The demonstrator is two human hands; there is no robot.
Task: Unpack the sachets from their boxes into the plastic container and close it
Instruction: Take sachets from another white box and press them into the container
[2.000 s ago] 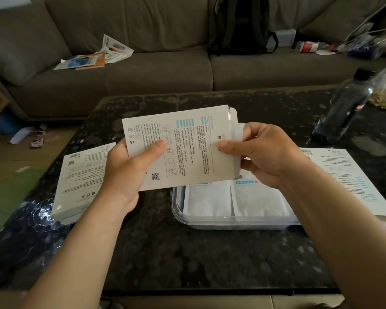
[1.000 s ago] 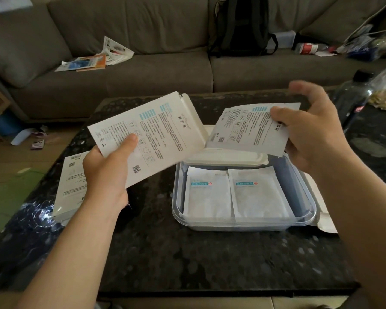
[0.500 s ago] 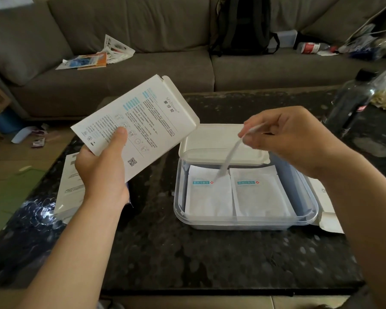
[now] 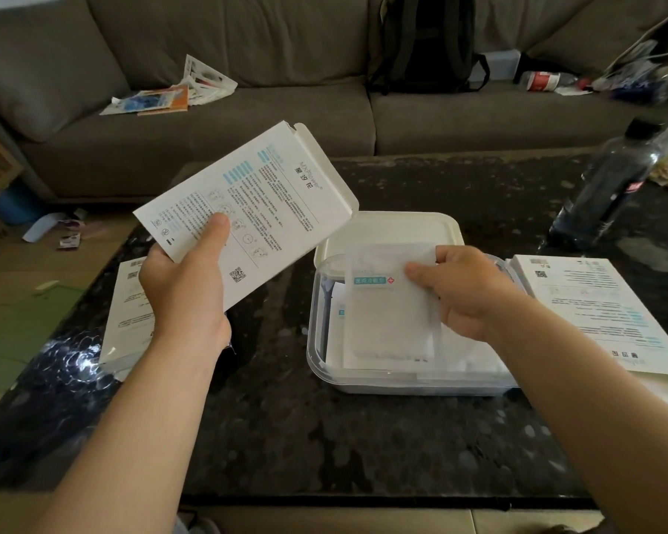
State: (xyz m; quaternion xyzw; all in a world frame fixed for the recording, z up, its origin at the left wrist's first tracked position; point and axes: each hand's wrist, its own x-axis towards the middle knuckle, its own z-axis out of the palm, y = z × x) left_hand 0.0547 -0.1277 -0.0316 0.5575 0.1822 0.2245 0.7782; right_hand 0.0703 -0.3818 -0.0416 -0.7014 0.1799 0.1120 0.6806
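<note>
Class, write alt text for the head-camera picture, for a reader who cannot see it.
The right hand holds a white sachet over a clear plastic container on a dark table, while the left hand holds an opened white box raised beside it. The container's white lid sits behind.

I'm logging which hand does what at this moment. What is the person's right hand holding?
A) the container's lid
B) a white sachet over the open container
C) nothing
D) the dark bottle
B: the right hand pinches a white sachet above the plastic container, while the left hand holds the opened box.
</note>
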